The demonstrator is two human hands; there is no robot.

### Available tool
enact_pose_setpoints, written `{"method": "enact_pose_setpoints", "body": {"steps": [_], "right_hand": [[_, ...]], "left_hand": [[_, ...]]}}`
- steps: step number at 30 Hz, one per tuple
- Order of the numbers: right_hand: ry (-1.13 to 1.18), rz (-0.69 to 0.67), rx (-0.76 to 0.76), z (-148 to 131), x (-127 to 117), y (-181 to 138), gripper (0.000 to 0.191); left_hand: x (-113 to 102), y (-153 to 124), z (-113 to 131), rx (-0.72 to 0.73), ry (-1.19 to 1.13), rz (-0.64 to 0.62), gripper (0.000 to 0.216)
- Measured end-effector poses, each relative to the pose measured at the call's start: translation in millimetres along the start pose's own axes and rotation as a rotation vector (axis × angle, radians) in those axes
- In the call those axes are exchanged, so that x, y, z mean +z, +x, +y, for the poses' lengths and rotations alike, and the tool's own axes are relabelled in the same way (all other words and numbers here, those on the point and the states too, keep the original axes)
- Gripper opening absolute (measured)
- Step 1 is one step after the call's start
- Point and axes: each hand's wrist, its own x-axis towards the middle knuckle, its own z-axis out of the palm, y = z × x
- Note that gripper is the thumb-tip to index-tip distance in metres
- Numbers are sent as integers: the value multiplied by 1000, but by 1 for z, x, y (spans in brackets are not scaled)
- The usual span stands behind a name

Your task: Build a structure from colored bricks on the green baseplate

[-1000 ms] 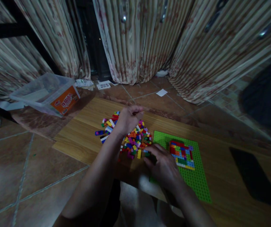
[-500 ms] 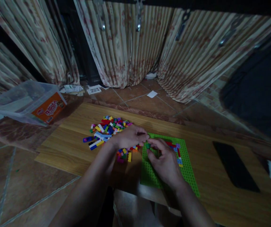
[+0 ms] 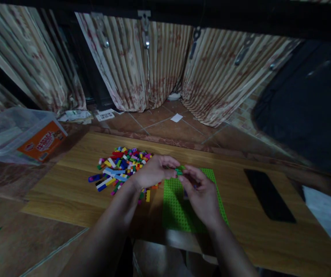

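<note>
My left hand [image 3: 153, 172] and my right hand [image 3: 200, 193] meet above the far left edge of a green studded baseplate [image 3: 177, 207] on a low wooden board [image 3: 75, 184]. Both hands pinch a small green brick [image 3: 178, 171] between their fingertips. A pile of loose coloured bricks [image 3: 119, 167] lies just left of my left hand. My right hand covers the multicoloured brick build on the baseplate.
A clear plastic box with an orange label [image 3: 24, 134] stands at the left on the tiled floor. A black phone [image 3: 269, 196] lies on the board at the right. Striped curtains [image 3: 153, 65] hang behind. A white paper scrap [image 3: 177, 117] lies on the floor.
My left hand left the brick pile and came right to meet my right hand, which lifted off the board. Both now hold a small green brick. The view has shifted right and tilted up.
</note>
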Motion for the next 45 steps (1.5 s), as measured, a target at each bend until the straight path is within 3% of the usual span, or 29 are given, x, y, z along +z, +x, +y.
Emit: {"method": "enact_pose_setpoints", "body": {"steps": [9, 18, 21, 24, 28, 32, 45], "right_hand": [[180, 18, 183, -3, -12, 7, 26], [465, 67, 273, 2, -25, 11, 23], [362, 159, 255, 8, -43, 16, 23], [108, 183, 219, 18, -62, 19, 24], [-217, 84, 99, 26, -74, 16, 21], [-394, 4, -13, 29, -72, 12, 18], [-375, 7, -7, 37, -63, 23, 6]], "left_hand": [[22, 7, -2, 92, -27, 31, 17], [33, 8, -2, 73, -69, 18, 14], [32, 10, -2, 82, -27, 57, 14], [28, 11, -3, 81, 28, 139, 15], [25, 13, -5, 40, 147, 177, 16], [27, 12, -7, 13, 187, 166, 17], [27, 10, -2, -2, 261, 174, 19]]}}
